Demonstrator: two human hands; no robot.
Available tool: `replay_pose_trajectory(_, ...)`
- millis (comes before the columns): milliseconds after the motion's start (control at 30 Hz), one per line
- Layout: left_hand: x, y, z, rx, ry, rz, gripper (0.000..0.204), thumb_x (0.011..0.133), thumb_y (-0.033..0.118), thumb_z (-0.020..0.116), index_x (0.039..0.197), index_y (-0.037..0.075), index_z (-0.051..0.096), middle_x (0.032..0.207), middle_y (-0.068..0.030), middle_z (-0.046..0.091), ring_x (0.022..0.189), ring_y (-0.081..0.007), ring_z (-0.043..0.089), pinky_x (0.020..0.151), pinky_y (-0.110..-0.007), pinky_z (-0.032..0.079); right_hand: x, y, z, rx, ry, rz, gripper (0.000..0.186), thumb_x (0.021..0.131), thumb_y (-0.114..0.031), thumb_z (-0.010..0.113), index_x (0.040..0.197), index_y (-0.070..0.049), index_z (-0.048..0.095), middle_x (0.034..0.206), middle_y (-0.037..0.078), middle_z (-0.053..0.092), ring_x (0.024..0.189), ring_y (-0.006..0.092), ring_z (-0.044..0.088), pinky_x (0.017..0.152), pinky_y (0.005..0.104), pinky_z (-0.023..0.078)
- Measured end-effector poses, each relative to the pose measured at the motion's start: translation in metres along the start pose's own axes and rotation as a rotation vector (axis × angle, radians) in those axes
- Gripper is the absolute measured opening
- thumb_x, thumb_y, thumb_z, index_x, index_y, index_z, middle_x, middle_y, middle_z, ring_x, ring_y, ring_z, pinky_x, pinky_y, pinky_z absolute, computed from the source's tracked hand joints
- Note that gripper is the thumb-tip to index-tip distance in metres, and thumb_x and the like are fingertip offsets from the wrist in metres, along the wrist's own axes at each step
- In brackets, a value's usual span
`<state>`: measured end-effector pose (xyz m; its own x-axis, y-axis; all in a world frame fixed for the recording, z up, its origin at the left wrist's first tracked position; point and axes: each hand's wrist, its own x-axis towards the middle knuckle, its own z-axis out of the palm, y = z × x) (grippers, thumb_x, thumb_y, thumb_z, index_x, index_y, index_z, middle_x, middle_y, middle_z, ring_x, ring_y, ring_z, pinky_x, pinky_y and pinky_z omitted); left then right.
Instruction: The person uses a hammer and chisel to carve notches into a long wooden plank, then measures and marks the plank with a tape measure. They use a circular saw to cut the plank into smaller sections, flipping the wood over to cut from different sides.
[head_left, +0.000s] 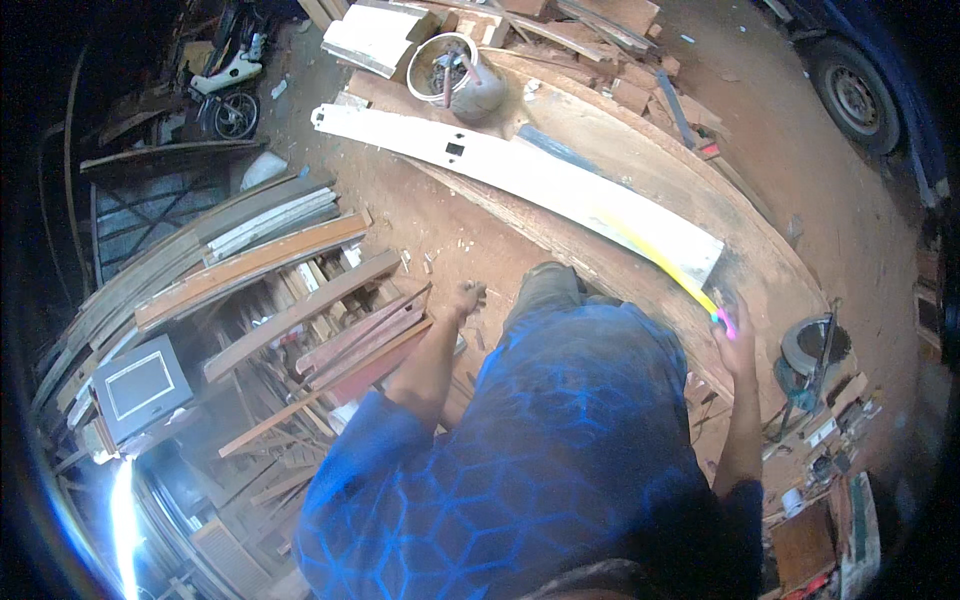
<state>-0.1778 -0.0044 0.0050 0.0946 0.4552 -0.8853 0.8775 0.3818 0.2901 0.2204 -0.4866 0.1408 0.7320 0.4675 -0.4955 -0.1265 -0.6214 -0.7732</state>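
From my end I see the right grip (735,338) closed around the pink and cyan end of a yellow strip-like tool (675,273), which stretches along the near edge of a long white board (540,180) with a square hole toward its left part. The board lies on the wooden counter (670,180), a bucket (482,97) just beyond it, while my left grip (470,298), fingers loosely curled and apart, hangs well short of the board.
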Motion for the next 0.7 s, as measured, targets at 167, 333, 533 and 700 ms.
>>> replay_pose_trajectory(167, 0.08, 0.042, -0.078, 0.399, 0.303, 0.345, 0.068, 0.089, 0.037, 0.077, 0.141, 0.001, 0.052, 0.126, -0.0208, 0.063, 0.114, -0.0295, 0.065, 0.093, -0.043, 0.053, -0.036, 0.07, 0.019, -0.102, 0.175, 0.261, 0.065, 0.085, -0.003, 0.067, 0.147, -0.002, 0.047, 0.11, 0.01, 0.06, 0.101, 0.0175, 0.059, 0.088, 0.034, 0.051)
replay_pose_trajectory(333, 0.063, 0.212, -0.081, 0.924, 0.33, 0.539, 0.12, 0.075, 0.037, 0.089, 0.161, 0.001, 0.015, 0.162, -0.0261, 0.026, 0.149, -0.0361, 0.033, 0.116, -0.051, 0.038, -0.042, 0.22, 0.02, -0.208, 0.51, 0.221, 0.06, 0.088, -0.015, 0.064, 0.143, 0.001, 0.049, 0.105, 0.014, 0.062, 0.092, 0.0223, 0.064, 0.081, 0.037, 0.053)
replay_pose_trajectory(533, 0.068, 0.334, -0.144, 1.649, 0.424, 0.585, 0.137, 0.065, 0.038, 0.094, 0.163, 0.005, 0.003, 0.169, -0.0222, 0.008, 0.157, -0.0358, 0.013, 0.119, -0.06, 0.029, 0.048, 0.143, 0.071, 0.158, 0.681, 0.424, 0.05, 0.098, -0.028, 0.061, 0.139, 0.001, 0.053, 0.105, 0.009, 0.064, 0.092, 0.0202, 0.063, 0.08, 0.0372, 0.052)
replay_pose_trajectory(700, 0.13, 0.342, -0.155, 1.773, 0.3, 0.723, 0.126, 0.071, 0.035, 0.085, 0.163, 0.004, 0.004, 0.169, -0.023, 0.012, 0.157, -0.0373, 0.014, 0.122, -0.061, 0.021, 0.096, 0.125, 0.064, 0.774, 0.412, 0.321, 0.068, 0.103, -0.048, 0.056, 0.15, 0.0, 0.045, 0.119, 0.007, 0.064, 0.112, 0.0212, 0.058, 0.096, 0.0367, 0.046)
